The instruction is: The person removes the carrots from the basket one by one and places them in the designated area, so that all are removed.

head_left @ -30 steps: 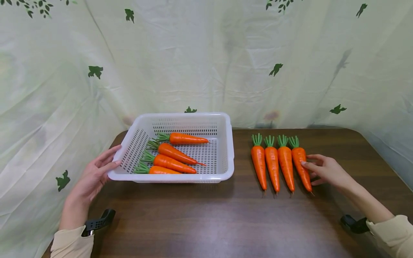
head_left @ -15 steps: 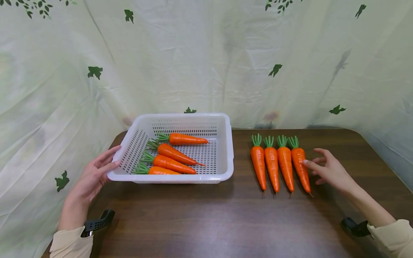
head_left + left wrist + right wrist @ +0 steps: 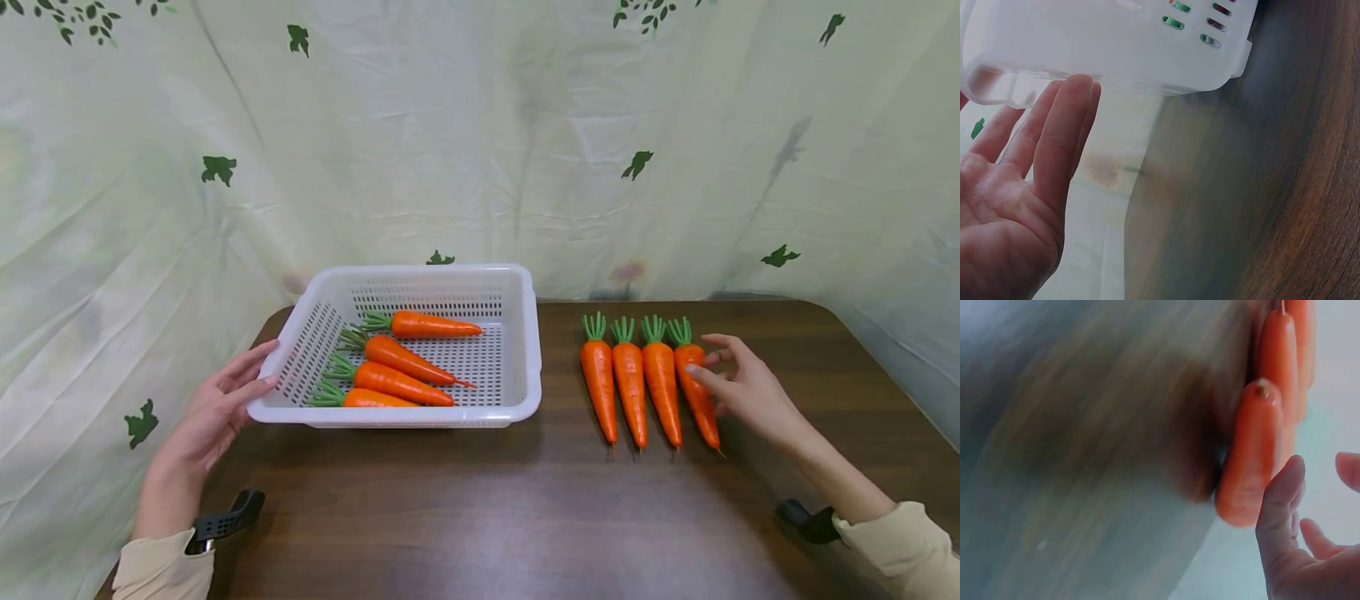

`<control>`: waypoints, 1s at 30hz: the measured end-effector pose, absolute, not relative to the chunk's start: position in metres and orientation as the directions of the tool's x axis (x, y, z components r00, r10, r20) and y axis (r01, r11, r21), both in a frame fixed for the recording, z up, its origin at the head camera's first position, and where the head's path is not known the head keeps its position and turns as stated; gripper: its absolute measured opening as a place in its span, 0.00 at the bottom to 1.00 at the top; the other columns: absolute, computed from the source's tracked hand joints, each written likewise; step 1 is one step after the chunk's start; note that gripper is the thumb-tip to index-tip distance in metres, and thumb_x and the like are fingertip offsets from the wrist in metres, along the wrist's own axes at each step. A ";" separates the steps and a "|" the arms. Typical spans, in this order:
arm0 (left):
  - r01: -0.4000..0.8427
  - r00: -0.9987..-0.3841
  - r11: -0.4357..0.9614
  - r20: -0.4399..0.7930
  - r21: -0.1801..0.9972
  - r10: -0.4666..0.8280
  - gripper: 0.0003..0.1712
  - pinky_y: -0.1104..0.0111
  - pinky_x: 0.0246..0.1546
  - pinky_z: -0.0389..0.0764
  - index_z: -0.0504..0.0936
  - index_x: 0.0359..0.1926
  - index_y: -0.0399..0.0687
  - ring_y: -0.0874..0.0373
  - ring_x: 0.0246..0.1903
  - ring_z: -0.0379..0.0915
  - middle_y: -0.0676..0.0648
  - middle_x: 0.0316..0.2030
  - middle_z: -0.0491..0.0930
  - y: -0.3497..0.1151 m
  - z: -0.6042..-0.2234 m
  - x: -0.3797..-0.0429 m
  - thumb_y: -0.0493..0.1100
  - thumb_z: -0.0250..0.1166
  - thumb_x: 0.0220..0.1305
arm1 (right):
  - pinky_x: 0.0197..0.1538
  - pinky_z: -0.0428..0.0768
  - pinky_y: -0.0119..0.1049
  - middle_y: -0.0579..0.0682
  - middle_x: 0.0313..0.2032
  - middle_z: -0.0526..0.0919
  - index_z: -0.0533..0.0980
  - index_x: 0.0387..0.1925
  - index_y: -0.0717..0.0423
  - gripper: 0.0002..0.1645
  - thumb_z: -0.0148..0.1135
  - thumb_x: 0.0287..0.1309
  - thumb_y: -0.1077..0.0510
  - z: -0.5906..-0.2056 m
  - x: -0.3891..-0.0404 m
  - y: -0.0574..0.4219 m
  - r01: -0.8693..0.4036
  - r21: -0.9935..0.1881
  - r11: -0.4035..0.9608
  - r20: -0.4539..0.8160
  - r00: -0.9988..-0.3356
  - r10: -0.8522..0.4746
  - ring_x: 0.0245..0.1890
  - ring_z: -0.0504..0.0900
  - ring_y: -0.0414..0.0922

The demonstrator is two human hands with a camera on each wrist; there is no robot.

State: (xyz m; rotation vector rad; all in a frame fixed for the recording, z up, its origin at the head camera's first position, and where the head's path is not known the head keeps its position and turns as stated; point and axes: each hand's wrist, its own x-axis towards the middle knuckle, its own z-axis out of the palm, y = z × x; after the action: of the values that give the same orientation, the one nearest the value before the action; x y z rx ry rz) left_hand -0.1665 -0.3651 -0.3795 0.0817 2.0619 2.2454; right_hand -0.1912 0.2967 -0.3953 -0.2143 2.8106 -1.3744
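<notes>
On the left, a white plastic basket (image 3: 420, 414) with slotted walls holds several carrots (image 3: 405, 358) with green tops. My left hand (image 3: 213, 408) touches the basket's left rim with its fingers outstretched. In the left wrist view, straight fingers (image 3: 1060, 137) meet the underside of the basket (image 3: 1116, 44). To the right lies a row of several carrots, tops away from me. My right hand (image 3: 750, 392) is at the rightmost carrot (image 3: 697, 396), thumb overlapping its upper part and fingers spread on its right side. In the right wrist view, the fingers (image 3: 1279, 519) are loosely bent beside the carrot (image 3: 1250, 456).
The dark wooden table (image 3: 525, 517) runs beneath everything. Behind it hangs a pale curtain (image 3: 420, 150) with printed green leaves, close to the table's back edge. A black wrist device (image 3: 228, 517) sits at the left cuff, and another (image 3: 810, 521) at the right.
My right hand has drawn slightly off the rightmost carrot's side, then come back left and toward its top. The left hand and basket look the same.
</notes>
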 end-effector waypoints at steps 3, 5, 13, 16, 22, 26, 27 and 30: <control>-0.034 -0.994 -0.082 -0.025 0.996 0.105 0.32 0.57 0.45 0.81 0.62 0.74 0.57 0.61 0.51 0.78 0.52 0.63 0.67 -0.367 -0.379 -0.166 0.35 0.55 0.73 | 0.27 0.83 0.40 0.63 0.52 0.69 0.55 0.71 0.64 0.40 0.58 0.69 0.49 -0.392 -0.191 0.287 -0.140 -0.786 0.602 0.065 -0.987 -0.144 0.28 0.79 0.49; -0.034 -0.994 -0.088 -0.024 0.996 0.109 0.32 0.57 0.45 0.81 0.62 0.74 0.56 0.61 0.51 0.78 0.52 0.63 0.67 -0.367 -0.379 -0.166 0.35 0.55 0.73 | 0.27 0.82 0.40 0.62 0.52 0.70 0.55 0.71 0.62 0.40 0.59 0.69 0.47 -0.389 -0.191 0.280 -0.151 -0.786 0.600 0.070 -0.985 -0.156 0.28 0.79 0.51; -0.023 -0.993 -0.091 -0.013 0.996 0.113 0.31 0.58 0.44 0.81 0.63 0.74 0.54 0.60 0.51 0.79 0.53 0.61 0.70 -0.366 -0.377 -0.167 0.34 0.55 0.72 | 0.30 0.83 0.44 0.60 0.54 0.70 0.62 0.68 0.52 0.35 0.61 0.67 0.46 -0.374 -0.196 0.252 -0.230 -0.781 0.581 0.087 -0.961 -0.264 0.34 0.80 0.55; -0.028 -0.994 -0.079 -0.020 0.996 0.104 0.32 0.58 0.45 0.81 0.62 0.74 0.55 0.60 0.51 0.78 0.53 0.62 0.70 -0.365 -0.377 -0.166 0.35 0.56 0.72 | 0.32 0.84 0.45 0.59 0.56 0.71 0.62 0.68 0.49 0.34 0.61 0.67 0.45 -0.368 -0.201 0.242 -0.251 -0.791 0.559 0.079 -0.947 -0.313 0.40 0.79 0.54; -0.036 -0.996 -0.049 -0.031 0.998 0.084 0.33 0.58 0.46 0.80 0.61 0.75 0.57 0.60 0.52 0.78 0.52 0.64 0.67 -0.364 -0.377 -0.165 0.36 0.56 0.72 | 0.35 0.84 0.50 0.56 0.56 0.71 0.64 0.67 0.44 0.33 0.62 0.65 0.43 -0.357 -0.208 0.225 -0.298 -0.783 0.546 0.084 -0.920 -0.382 0.45 0.77 0.51; -0.037 -0.997 -0.049 -0.033 0.998 0.076 0.33 0.58 0.46 0.81 0.61 0.74 0.57 0.60 0.52 0.78 0.53 0.63 0.69 -0.364 -0.378 -0.165 0.36 0.56 0.72 | 0.36 0.84 0.50 0.54 0.55 0.73 0.65 0.67 0.43 0.32 0.63 0.65 0.45 -0.350 -0.212 0.214 -0.335 -0.776 0.534 0.099 -0.901 -0.423 0.44 0.78 0.49; -0.036 -0.996 -0.056 -0.031 0.998 0.081 0.33 0.58 0.46 0.81 0.61 0.75 0.56 0.60 0.52 0.78 0.53 0.63 0.68 -0.365 -0.378 -0.165 0.36 0.56 0.73 | 0.36 0.84 0.48 0.53 0.54 0.73 0.65 0.66 0.43 0.32 0.63 0.65 0.45 -0.348 -0.213 0.211 -0.345 -0.772 0.534 0.103 -0.896 -0.432 0.43 0.79 0.49; -0.040 -0.996 -0.059 -0.035 0.997 0.077 0.33 0.58 0.46 0.81 0.60 0.75 0.56 0.60 0.52 0.78 0.52 0.64 0.67 -0.364 -0.378 -0.165 0.36 0.56 0.73 | 0.36 0.83 0.44 0.51 0.52 0.74 0.65 0.66 0.43 0.31 0.64 0.65 0.46 -0.344 -0.216 0.205 -0.384 -0.748 0.542 0.118 -0.880 -0.460 0.42 0.79 0.47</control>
State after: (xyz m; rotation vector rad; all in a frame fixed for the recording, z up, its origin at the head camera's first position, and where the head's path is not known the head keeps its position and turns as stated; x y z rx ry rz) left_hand -0.1650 -0.3642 -0.3783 0.0419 2.0977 2.2290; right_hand -0.2162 0.2047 -0.3435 -0.7345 2.6762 -1.2632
